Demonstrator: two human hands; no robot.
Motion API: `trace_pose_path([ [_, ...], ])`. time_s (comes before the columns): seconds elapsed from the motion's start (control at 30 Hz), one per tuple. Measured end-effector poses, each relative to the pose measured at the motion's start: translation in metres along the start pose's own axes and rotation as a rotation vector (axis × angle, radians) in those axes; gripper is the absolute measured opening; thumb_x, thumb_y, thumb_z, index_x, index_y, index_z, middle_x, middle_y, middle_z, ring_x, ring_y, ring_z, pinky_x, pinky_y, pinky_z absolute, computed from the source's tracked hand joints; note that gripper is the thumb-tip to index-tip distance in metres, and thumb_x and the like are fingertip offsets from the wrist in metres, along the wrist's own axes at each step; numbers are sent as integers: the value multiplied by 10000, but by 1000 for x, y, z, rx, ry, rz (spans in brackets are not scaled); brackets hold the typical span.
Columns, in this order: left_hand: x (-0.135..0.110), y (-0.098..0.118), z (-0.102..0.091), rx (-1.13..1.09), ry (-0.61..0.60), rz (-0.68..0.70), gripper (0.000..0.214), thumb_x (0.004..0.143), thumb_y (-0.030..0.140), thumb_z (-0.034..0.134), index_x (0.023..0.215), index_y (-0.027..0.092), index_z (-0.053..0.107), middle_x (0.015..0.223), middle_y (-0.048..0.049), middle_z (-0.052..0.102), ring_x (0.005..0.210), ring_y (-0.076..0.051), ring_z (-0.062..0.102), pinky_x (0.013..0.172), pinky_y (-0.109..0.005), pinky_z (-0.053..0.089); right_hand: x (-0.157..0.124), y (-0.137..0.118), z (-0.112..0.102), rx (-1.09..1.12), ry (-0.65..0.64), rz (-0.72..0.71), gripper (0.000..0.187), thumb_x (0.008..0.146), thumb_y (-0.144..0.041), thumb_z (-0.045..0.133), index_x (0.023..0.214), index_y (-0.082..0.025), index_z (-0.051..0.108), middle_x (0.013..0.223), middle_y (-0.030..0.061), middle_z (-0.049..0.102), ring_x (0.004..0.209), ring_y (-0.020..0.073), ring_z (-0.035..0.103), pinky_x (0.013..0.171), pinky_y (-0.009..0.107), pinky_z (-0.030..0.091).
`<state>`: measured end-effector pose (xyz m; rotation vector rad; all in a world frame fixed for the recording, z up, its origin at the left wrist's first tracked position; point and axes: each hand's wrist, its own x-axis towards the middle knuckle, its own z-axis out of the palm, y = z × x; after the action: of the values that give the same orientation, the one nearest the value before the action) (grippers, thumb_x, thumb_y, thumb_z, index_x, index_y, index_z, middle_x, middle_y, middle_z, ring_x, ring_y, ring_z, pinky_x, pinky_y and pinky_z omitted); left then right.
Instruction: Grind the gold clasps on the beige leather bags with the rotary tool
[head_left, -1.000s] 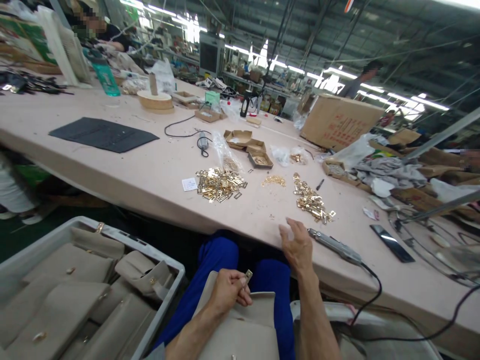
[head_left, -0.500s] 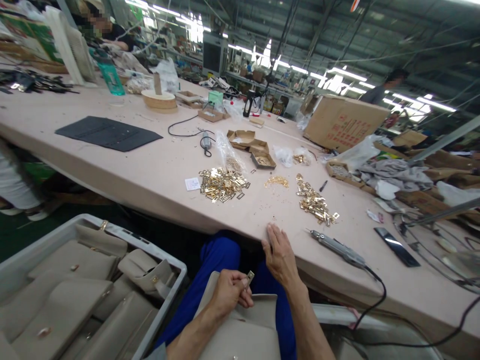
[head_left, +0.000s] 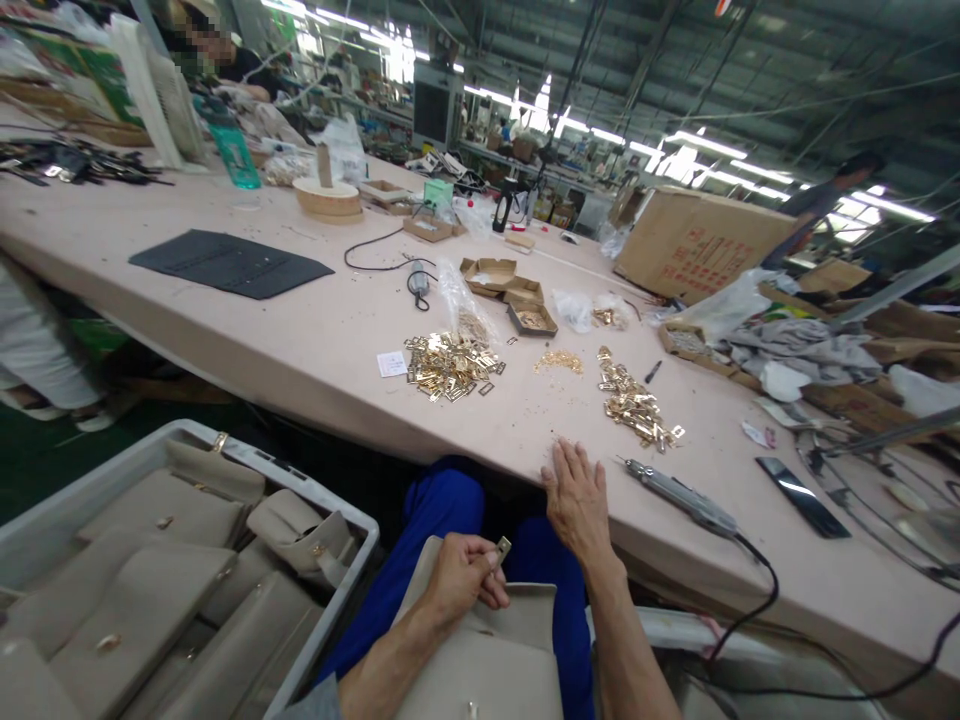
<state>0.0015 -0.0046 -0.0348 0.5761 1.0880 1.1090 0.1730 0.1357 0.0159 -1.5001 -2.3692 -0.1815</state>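
Note:
Pinched in my left hand (head_left: 466,575) is a small gold metal plate (head_left: 503,547) with holes, held above the beige bag (head_left: 510,655) on my lap. The bag's flap lies folded back under that hand. My right hand (head_left: 577,498) rests palm down on the table's front edge, fingers spread, with small specks near its fingertips. To its right lies an electric screwdriver (head_left: 679,497) with a black cord. Beyond my hands are a heap of gold rectangular buckles (head_left: 450,365), a small patch of tiny gold parts (head_left: 561,361) and a pile of gold metal plates (head_left: 634,405).
A grey crate (head_left: 360,560) of beige bags stands at my left. On the table (head_left: 315,370) are a black sheet (head_left: 229,263), open small boxes (head_left: 534,318), a phone (head_left: 801,495) and a large carton (head_left: 697,245). Two people are in the background.
My right hand has slid slightly right along the table edge, its fingers spreading more. The left hand keeps its hold on the plate. A background person has moved right behind the carton.

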Motion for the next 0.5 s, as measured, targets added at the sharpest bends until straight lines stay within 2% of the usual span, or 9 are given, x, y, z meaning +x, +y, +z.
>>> trace_pose_path([
  [0.13,0,2,0,2,-7,-4,615,681,723,802,678,124,667,562,-91,679,459,-190,667,432,-234,503,-15,8,-3,14,85,49,559,1102,-432,301,1541,-138,481,1606,170,451,1553,340,298,1248,628,194],
  [0.23,0,3,1,-2,-5,-8,616,661,720,815,677,122,670,579,-91,688,461,-194,671,432,-239,509,-21,21,-14,48,251,157,567,1076,-468,366,1435,-80,569,1482,226,564,1437,356,462,1194,575,325],
  [0.3,0,3,0,-6,-10,-3,610,660,708,819,673,116,673,582,-95,689,461,-195,673,432,-240,511,-23,35,-26,61,377,356,569,1040,-505,424,1331,-62,632,1280,245,675,1237,366,613,1085,523,444],
  [0.37,0,2,0,-8,-14,0,600,664,694,820,673,112,677,579,-99,688,465,-198,676,430,-238,510,-24,52,-37,42,421,644,597,1000,-551,465,1299,-66,645,1081,239,725,1041,389,681,952,518,506],
  [0.43,1,2,0,-6,-11,-4,595,665,687,820,671,110,677,571,-100,684,466,-200,677,429,-238,510,-21,71,-48,0,371,918,689,967,-605,477,1342,-43,613,1021,283,720,978,447,690,867,564,514],
  [0.5,1,1,0,1,-6,-8,592,661,685,820,667,111,676,567,-103,685,464,-200,675,434,-243,516,-16,90,-54,-27,303,1101,807,938,-654,483,1381,15,563,1067,371,683,1026,517,674,843,621,510],
])
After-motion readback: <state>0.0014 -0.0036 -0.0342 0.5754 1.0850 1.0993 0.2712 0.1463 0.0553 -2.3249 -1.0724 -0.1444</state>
